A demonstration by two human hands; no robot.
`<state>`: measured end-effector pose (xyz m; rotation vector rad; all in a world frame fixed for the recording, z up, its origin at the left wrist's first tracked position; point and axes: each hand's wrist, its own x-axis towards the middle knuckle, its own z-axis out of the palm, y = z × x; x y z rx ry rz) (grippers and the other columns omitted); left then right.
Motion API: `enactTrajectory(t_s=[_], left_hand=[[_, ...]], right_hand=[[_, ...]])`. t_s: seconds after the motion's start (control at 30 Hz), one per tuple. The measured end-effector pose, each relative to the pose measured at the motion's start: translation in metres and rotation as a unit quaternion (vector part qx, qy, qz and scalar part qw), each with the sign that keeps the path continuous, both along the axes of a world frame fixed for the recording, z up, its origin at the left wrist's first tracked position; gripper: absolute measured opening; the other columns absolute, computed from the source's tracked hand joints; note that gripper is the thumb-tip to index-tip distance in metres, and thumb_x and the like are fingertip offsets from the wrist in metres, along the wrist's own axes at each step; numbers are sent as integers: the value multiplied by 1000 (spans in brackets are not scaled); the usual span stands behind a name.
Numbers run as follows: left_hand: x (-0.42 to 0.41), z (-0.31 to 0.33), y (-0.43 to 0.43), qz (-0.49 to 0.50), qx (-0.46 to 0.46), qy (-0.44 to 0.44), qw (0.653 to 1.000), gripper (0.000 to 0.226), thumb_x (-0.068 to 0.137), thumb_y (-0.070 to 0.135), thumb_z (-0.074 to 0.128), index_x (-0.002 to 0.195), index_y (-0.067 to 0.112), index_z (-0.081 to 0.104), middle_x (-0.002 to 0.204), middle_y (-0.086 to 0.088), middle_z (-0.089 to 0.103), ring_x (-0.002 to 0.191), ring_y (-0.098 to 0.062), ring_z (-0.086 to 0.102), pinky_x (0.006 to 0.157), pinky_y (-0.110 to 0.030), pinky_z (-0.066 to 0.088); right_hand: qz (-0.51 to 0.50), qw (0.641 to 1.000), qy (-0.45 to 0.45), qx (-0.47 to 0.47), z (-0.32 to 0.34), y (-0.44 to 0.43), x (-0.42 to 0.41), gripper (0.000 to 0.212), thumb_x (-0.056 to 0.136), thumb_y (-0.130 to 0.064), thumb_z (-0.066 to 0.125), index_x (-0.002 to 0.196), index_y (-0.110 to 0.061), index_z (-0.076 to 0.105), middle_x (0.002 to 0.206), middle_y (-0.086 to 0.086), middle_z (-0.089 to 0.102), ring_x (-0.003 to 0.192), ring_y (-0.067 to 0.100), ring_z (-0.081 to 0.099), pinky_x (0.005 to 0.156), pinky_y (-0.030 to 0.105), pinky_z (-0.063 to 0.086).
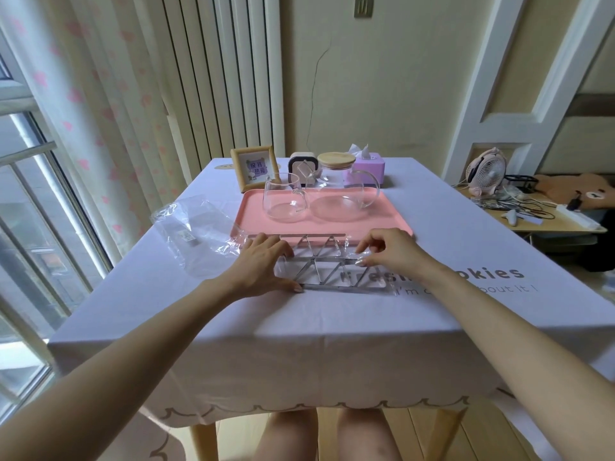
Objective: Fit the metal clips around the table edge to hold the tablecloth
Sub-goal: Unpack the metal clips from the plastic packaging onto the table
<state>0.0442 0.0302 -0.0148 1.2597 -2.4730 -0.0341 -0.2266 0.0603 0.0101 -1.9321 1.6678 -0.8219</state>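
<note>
Fingers of left hand lie flat on two wrapped rows of triangular metal clips; right hand pinches clear wrap at 3 o'clock.

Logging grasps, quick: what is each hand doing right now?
Left hand: open, resting on the metal clips.
Right hand: pinching the clips' right end.

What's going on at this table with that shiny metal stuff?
A person sits at a table covered by a lilac tablecloth and seems to be unpacking a set of metal clips, which lie flat in clear wrapping in front of a pink tray. The left hand presses on the pack's left end, and the right hand pinches the wrapping at the right end. No clip is on the table edge yet. A crumpled clear bag lies to the left.
</note>
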Motion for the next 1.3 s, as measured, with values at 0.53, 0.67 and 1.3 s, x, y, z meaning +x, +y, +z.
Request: enactTrajectory(t_s=[0.53,0.67,1.3], left_hand=[[0,8,3,-7,-15,-30,999,108,41,100,17,101,23,63,106,6,62,101,-19,45,83,-31,32],[-2,14,2,-7,-15,-50,999,103,41,96,23,103,24,63,106,7,62,98,-17,44,78,-29,29],[2,27,12,57,396,371,838,21,83,5,66,101,10,57,89,-13,57,68,-18,60,57,-24,55]], right_hand=[[23,973,-229,-12,-8,2,-19,26,78,19,58,68,-3,49,61,8,65,59,9,67,63,15,51],[7,959,-282,-15,-9,0,-22,26,81,17,56,68,-5,47,55,1,66,58,10,64,63,15,50],[-84,996,18,7,-1,11,-46,29,83,-32,66,62,-14,73,60,-2,69,52,2,56,57,25,38]])
